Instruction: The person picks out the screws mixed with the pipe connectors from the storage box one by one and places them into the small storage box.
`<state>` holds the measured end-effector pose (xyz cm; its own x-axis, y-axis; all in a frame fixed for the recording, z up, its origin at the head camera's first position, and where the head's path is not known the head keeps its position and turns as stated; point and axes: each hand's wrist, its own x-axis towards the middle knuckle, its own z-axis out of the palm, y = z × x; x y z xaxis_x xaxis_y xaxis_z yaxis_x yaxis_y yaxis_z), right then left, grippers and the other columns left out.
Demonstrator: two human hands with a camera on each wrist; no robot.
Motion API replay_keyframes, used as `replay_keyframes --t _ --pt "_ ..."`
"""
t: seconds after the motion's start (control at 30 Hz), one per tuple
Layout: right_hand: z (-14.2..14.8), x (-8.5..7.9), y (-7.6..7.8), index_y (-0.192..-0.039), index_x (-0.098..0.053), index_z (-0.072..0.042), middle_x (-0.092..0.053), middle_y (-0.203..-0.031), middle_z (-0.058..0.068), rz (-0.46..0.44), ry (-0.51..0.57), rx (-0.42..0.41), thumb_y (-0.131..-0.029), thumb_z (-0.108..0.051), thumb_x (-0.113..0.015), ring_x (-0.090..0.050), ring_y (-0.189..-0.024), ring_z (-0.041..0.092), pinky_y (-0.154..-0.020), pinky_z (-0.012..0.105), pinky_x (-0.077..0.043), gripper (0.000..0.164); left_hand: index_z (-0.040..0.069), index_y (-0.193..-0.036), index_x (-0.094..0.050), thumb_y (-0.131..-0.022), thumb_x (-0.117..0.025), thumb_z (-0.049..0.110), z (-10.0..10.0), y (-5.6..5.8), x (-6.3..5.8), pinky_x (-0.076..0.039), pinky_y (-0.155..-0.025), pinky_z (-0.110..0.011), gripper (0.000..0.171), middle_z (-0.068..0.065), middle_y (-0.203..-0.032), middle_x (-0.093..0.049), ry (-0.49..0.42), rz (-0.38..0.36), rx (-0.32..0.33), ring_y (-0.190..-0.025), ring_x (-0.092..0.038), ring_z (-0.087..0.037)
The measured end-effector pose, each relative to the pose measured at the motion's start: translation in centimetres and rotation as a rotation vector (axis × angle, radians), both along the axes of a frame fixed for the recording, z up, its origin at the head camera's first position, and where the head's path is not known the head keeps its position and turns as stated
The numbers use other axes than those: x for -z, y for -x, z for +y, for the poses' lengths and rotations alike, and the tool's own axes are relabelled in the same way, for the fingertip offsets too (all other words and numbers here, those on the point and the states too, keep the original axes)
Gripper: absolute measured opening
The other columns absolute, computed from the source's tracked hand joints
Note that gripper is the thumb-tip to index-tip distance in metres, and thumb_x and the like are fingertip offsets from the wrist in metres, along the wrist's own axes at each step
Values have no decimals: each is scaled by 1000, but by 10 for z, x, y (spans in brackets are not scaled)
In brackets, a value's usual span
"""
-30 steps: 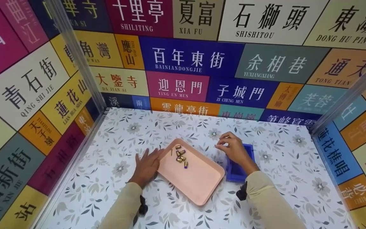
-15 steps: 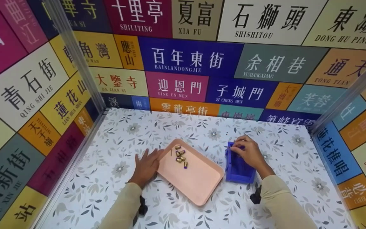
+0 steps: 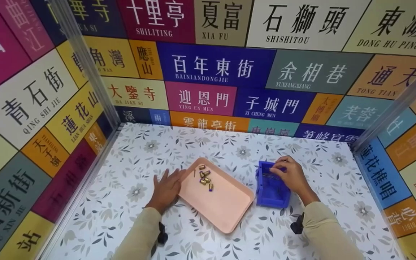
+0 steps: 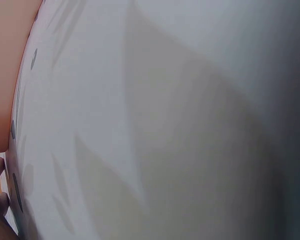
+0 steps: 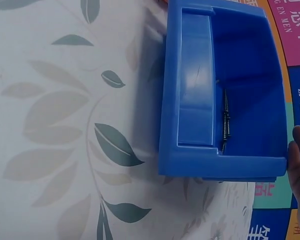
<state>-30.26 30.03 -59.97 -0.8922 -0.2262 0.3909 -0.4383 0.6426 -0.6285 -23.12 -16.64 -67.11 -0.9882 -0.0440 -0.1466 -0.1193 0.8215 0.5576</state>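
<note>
My left hand (image 3: 166, 189) lies with straight, spread fingers against the left edge of a pink tray (image 3: 226, 209). In that tray are several small brass-coloured cylinders (image 3: 205, 179), some with blue ends, and one thin screw (image 3: 194, 172). Over the back right of a blue bin (image 3: 271, 203), the thumb and fingertips of my right hand (image 3: 293, 175) come together in a pinch. Thin dark screw shapes show right by the fingertips. In the right wrist view, dark screws (image 5: 226, 120) lie on the bin's floor, and the fingers (image 5: 296, 160) show at the right edge.
A white tabletop with a leaf and flower print (image 3: 135, 151) bears the tray and the bin, set side by side with a narrow gap. Panels of coloured signs (image 3: 215, 65) enclose the table at the back, left and right. The left wrist view shows mostly tabletop.
My right hand has moved from between the tray and the bin to over the bin's right side, uncovering more of its inside. My left hand stays at the tray.
</note>
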Motion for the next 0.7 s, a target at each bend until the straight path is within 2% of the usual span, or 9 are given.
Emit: replay_keyframes --t 0.17,0.27,0.47,0.7 --pt "0 1 0 -83 -79 -9 -67 -103 5 -2 3 6 -85 -13 -84 -62 -95 16 -76 9 -44 6 58 -154 -29 -106 -26 58 0 0 0 20 -123 -61 47 18 -167 -24 -13 -4 -2 -161 -3 -21" --pt "-1 1 1 -83 -79 -9 -67 -103 6 -4 9 2 -85 -13 -83 -63 -95 16 -76 8 -44 6 57 -154 -27 -107 -26 55 -2 0 0 18 -123 -62 47 17 -168 -24 6 9 19 -161 -5 -22" --pt "0 1 1 -83 -79 -12 -66 -105 5 -24 -2 16 -86 -16 -83 -64 -90 16 -75 12 -48 6 53 -155 -32 -110 -24 48 -5 -2 0 8 -123 -68 47 11 -167 -32 45 82 53 -160 -13 -28" --pt "1 2 1 -83 -79 -9 -67 -104 8 1 2 21 -84 -14 -84 -63 -93 16 -76 8 -45 7 55 -154 -33 -109 -23 50 -3 -2 1 10 -124 -65 47 15 -167 -28 48 44 30 -161 -10 -25"
